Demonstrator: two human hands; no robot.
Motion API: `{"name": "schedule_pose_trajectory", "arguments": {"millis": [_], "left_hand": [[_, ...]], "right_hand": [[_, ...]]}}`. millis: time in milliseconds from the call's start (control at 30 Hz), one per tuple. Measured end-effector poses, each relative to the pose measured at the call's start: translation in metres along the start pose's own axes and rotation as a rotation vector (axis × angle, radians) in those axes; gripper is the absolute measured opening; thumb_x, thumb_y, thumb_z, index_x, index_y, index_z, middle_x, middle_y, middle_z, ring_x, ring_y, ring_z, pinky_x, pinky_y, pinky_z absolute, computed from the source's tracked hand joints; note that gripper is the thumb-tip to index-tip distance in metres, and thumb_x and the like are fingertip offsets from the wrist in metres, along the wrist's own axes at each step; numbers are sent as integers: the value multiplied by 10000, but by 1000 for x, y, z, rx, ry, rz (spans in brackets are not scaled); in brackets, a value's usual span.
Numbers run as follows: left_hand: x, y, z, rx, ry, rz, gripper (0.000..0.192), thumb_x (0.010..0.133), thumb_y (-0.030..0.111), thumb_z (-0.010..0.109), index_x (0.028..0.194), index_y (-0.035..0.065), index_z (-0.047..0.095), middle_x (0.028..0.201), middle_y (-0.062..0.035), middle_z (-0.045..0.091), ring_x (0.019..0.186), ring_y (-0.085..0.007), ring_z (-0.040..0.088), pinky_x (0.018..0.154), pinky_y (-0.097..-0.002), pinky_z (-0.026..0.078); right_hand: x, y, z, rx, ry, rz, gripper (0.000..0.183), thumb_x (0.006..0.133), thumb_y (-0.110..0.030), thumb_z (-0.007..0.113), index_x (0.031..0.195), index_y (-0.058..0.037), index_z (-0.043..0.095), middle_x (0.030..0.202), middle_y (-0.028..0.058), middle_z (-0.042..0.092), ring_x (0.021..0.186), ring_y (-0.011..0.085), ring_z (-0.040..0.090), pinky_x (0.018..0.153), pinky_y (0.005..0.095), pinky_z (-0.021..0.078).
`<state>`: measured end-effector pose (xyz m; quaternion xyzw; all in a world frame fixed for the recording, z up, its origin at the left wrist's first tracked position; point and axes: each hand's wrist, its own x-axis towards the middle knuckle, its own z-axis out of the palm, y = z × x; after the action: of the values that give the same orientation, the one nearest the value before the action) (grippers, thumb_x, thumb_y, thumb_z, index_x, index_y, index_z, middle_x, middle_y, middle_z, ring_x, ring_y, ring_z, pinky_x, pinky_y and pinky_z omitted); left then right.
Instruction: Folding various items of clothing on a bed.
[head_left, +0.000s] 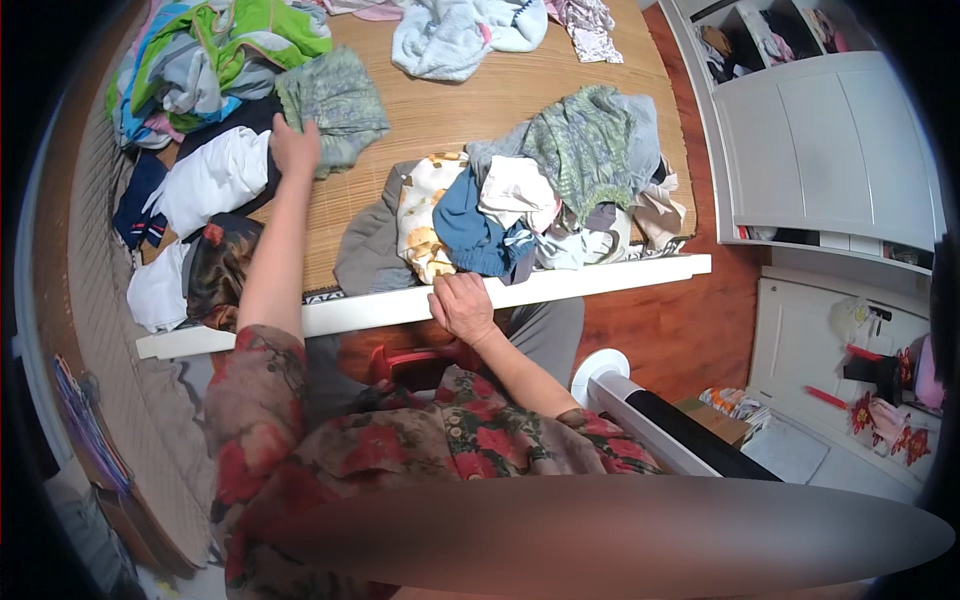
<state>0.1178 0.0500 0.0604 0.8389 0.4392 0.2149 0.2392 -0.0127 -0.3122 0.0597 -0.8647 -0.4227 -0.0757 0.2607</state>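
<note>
My left hand (295, 146) reaches forward to the left corner of a folded green patterned garment (341, 109), with cloth between the thumb and fingers. My right hand (463, 306) rests on the white bed rail (375, 311), its fingers curled. Just beyond it lies a heap with a yellow floral cloth (427, 206), blue shorts (469, 225), a white cloth (517, 191) and a crumpled green patterned garment (581, 146). Beside my left forearm are a folded white garment (214, 180), a dark patterned garment (214, 270) and another white piece (157, 289).
A bright green and blue pile (225, 67) sits at the far left of the bamboo mat (442, 109). Pale blue fleece (450, 37) lies at the far side. White cabinets (817, 142) stand right, and a white-and-black post (660, 420) rises near my right elbow.
</note>
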Motion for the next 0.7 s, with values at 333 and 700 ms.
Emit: {"name": "schedule_pose_trajectory", "arguments": {"millis": [333, 700], "left_hand": [[-206, 11, -14, -266, -261, 457, 627, 792, 125, 615, 1354, 26, 356, 1348, -232, 373, 1270, -384, 349, 1045, -423, 310], [-223, -21, -86, -564, -575, 160, 580, 836, 99, 585, 1370, 76, 362, 1057, -139, 619, 726, -192, 639, 693, -313, 510]], "right_hand": [[-6, 1, -4, 66, 15, 27, 160, 767, -172, 616, 846, -51, 548, 771, 105, 526, 725, 268, 523, 719, 369, 415], [39, 99, -112, -286, 305, 753, 532, 804, -241, 639, 1255, -56, 424, 1086, 204, 519, 891, 388, 580, 702, 480, 486]]}}
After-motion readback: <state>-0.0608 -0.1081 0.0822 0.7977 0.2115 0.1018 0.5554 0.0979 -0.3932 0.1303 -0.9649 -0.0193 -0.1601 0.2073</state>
